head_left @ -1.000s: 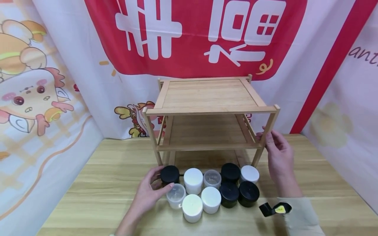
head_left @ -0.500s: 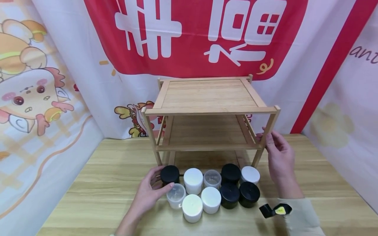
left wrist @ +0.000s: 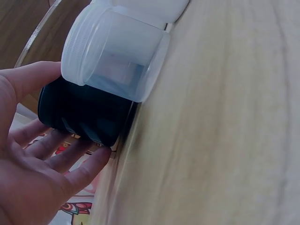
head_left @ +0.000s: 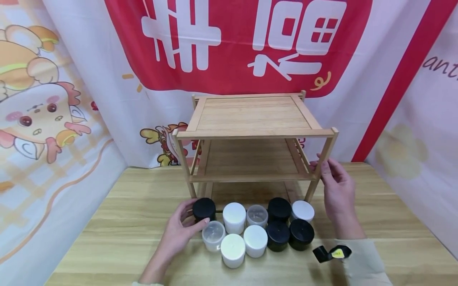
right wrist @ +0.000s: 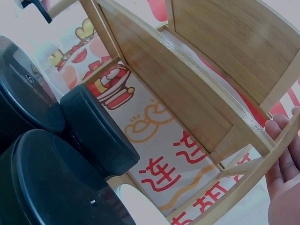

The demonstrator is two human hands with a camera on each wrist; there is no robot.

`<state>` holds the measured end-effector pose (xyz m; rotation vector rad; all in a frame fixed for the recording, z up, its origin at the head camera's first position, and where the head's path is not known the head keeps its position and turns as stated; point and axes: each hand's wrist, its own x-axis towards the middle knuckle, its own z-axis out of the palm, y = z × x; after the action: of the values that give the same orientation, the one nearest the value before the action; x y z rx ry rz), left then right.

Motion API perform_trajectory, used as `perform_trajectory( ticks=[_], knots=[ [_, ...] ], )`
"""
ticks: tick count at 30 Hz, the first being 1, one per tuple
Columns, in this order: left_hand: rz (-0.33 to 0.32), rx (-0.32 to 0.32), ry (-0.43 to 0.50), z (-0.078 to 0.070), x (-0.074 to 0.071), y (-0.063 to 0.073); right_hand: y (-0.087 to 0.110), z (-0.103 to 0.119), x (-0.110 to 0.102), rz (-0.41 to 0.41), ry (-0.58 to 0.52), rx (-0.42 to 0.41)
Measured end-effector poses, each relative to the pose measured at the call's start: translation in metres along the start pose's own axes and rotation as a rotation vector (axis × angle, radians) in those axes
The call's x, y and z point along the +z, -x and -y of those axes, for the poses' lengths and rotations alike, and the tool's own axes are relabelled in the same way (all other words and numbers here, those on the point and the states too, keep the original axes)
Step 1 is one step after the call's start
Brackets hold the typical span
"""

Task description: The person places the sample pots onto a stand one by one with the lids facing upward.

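My left hand (head_left: 177, 228) holds a round black jar (head_left: 204, 209) at the left end of a cluster of lidded jars. In the left wrist view, its fingers (left wrist: 77, 159) lie along the black jar's far side. The thumb reaches over to where the black jar meets a clear jar (left wrist: 122, 56). My right hand (head_left: 340, 190) grips the front right leg of a wooden shelf rack (head_left: 250, 115), thumb in front and fingers behind. In the right wrist view, those fingers (right wrist: 286, 164) show behind the wooden leg (right wrist: 253, 185).
In front of the rack stand white jars (head_left: 234, 216), black jars (head_left: 301, 234) and clear ones, close together in two rough rows. The rack has a top, a middle and a low board. Printed cloth (head_left: 222, 47) hangs behind the wooden table (head_left: 118, 222).
My left hand and the black jar have shifted slightly left and toward the rack, away from the clear jar. The right hand stays on the rack's leg.
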<state>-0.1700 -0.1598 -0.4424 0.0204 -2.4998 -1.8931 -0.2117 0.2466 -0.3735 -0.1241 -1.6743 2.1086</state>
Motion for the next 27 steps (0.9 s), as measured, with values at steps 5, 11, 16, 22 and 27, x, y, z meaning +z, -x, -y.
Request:
perform_trajectory(
  ticks=[5,11,16,22,27],
  knots=[
    [-0.022,0.009,0.005,-0.002,-0.003,0.0,0.0,-0.001,0.003,0.011,0.001,-0.009],
    [-0.026,0.035,0.015,-0.003,-0.005,0.002,0.002,-0.003,0.004,0.002,-0.033,-0.01],
    [-0.033,0.034,0.011,-0.004,-0.005,0.003,0.003,-0.004,0.003,0.005,-0.031,-0.015],
    [-0.042,0.036,-0.009,-0.009,-0.006,0.003,0.002,-0.003,0.002,0.003,-0.021,0.006],
    [-0.06,0.049,-0.05,-0.021,-0.008,0.005,0.002,-0.004,0.001,-0.005,-0.041,-0.001]
  ],
)
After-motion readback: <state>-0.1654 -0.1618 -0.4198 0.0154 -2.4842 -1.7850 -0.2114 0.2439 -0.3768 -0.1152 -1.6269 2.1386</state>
